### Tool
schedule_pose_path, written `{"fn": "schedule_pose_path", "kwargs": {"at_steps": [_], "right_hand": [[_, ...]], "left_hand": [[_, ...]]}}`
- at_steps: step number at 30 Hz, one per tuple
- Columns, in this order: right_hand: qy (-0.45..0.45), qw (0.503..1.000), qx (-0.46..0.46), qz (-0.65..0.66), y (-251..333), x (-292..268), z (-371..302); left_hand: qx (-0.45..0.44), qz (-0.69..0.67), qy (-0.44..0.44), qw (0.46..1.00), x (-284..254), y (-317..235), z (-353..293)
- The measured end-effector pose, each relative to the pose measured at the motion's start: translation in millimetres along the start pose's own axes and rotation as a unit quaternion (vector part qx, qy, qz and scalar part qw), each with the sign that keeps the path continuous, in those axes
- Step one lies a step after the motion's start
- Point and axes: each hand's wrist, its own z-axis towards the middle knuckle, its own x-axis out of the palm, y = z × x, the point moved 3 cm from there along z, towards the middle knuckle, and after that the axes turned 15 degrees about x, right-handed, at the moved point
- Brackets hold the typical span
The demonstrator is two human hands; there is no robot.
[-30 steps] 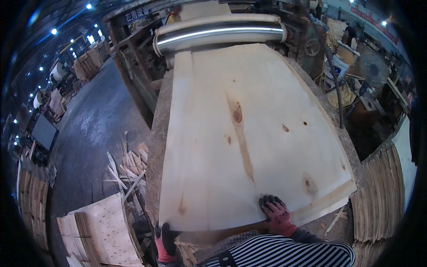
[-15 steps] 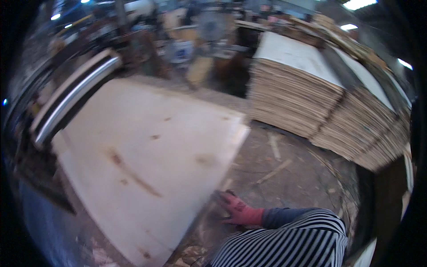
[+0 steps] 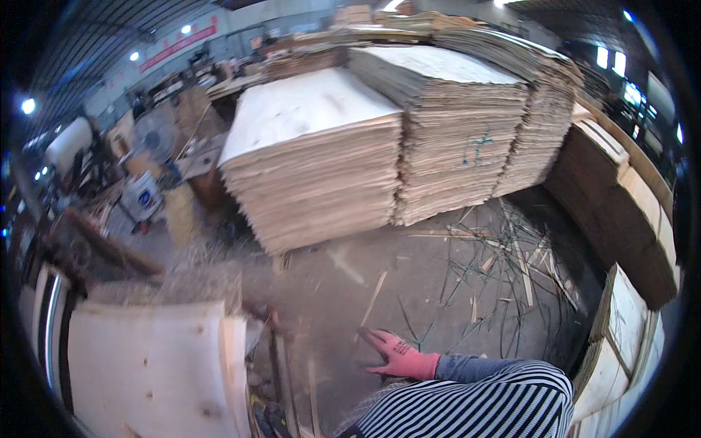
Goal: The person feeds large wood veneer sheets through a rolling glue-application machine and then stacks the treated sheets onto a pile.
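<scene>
While the right hand [image 3: 398, 355] in its pink glove hangs free above the littered floor [image 3: 438, 292], its grip spread and holding nothing, the veneer sheet [image 3: 146, 365] lies flat on the worktop well off to its left, with tall veneer stacks [image 3: 321, 168] beyond; the left hand is out of view.

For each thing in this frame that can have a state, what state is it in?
Right hand: gloved in red, fingers spread, holding nothing, over the floor.
Left hand: out of view.
Veneer sheet: lying flat at lower left.
Near veneer stack: piled high, top sheet bare.
Taller veneer stack: piled, edges uneven.
Wood strips: scattered loose on the floor.
White bucket: upright.
</scene>
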Motion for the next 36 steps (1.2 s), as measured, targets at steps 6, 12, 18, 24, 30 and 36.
{"fn": "schedule_pose_path", "kwargs": {"at_steps": [6,12,18,24,30,36], "right_hand": [[-0.145,0.986,0.077,-0.026,-101.6,-102.2,78.0],[-0.249,0.963,0.076,-0.067,-164.6,-189.6,179.8],[-0.349,0.925,0.092,-0.121,-223.5,-270.5,280.0],[-0.43,0.884,0.084,-0.163,-268.0,-371.8,372.0],[-0.521,0.808,0.086,-0.262,-362.4,-522.2,449.4],[-0.471,0.821,-0.036,-0.32,-450.6,-648.5,520.3]], "left_hand": [[-0.006,-0.039,0.158,0.987,167.1,36.6,88.8],[-0.013,-0.072,0.27,0.96,296.9,73.3,166.0],[-0.011,-0.183,0.284,0.941,428.8,91.6,266.8],[0.007,-0.184,0.44,0.879,578.5,58.1,357.8],[0.017,-0.258,0.49,0.832,722.9,-3.3,411.1],[0.083,-0.142,0.466,0.869,842.5,-70.5,446.2]]}}
